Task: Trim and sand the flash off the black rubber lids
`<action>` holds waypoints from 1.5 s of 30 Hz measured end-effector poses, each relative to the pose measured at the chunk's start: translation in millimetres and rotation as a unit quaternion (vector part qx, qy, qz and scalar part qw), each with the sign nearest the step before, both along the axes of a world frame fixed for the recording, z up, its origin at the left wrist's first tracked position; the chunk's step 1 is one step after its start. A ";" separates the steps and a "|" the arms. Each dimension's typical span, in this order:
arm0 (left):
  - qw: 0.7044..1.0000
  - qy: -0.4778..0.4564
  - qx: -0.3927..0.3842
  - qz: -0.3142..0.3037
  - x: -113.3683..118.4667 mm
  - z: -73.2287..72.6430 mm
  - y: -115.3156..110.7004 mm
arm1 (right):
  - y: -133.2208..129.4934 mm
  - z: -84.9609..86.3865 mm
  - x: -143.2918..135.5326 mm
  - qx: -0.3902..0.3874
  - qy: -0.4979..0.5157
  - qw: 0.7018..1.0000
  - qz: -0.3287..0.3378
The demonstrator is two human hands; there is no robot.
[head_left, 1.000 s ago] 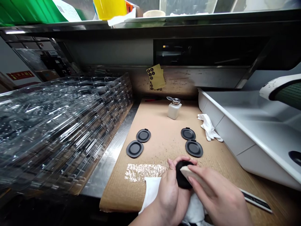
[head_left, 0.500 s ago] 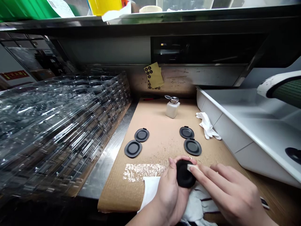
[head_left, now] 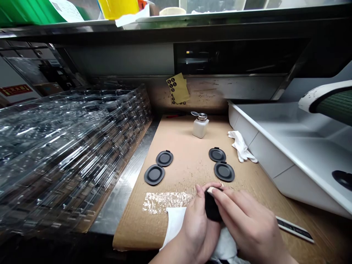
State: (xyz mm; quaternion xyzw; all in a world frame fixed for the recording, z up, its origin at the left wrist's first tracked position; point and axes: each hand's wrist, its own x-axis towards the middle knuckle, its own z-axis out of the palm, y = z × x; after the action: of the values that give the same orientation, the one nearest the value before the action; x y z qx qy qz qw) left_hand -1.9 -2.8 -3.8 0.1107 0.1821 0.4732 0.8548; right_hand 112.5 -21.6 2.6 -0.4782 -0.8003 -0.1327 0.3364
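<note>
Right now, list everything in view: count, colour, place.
Cardboard: one, brown, centre.
Discs: four, black, paired on cardboard.
Bottle: one, white, far centre.
Tub: one, white, right.
Tub disc: one, black, right edge.
Glove: one, white, beside tub.
Trays: stacked, uncounted, clear, left.
Sheets: at least two, yellow, back panel.
Bins: two, green and yellow, top shelf.
Sign: one, red, far left.
Tape: one, clear, cardboard's near end.
Bar: one, black and white, lower right.
Cloth: uncounted, white, lower centre.
Held disc: one, black, lower centre.
Pale piece: one, off-white, at held disc.
Left hand: one, bare, holding disc.
Right hand: one, bare, holding piece.

Black disc (head_left: 211, 208) partly behind right hand (head_left: 246, 218)
</note>
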 end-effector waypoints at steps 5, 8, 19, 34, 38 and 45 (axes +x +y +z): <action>1.000 -0.014 0.001 0.011 1.0 1.9 -1.3 | 18.6 7.6 -20.6 -0.028 0.081 0.995 -0.047; 1.000 -0.012 0.000 0.015 0.5 0.2 -0.2 | 20.2 20.8 -0.8 -0.053 0.139 0.988 -0.039; 0.999 0.048 0.006 -0.017 -0.4 3.1 0.1 | 7.9 33.9 32.4 -0.085 -0.031 0.989 0.115; 0.998 0.056 0.015 -0.022 -2.5 3.5 -2.4 | 10.3 -6.3 95.4 -0.017 -0.081 0.994 -0.076; 0.999 0.028 0.004 -0.018 -4.0 4.0 -1.6 | 12.7 -23.1 102.4 -0.037 -0.139 0.976 -0.161; 1.000 0.012 -0.002 -0.001 -2.6 3.5 -1.0 | 12.8 -18.0 82.9 -0.059 -0.062 0.992 -0.094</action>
State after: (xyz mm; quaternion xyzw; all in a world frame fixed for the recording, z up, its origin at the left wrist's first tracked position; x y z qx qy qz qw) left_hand -4.4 -3.8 -0.3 0.1149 0.1932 0.4709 0.8531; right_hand 195.4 -8.8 -15.4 -0.5608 -0.7778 -0.1461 0.2432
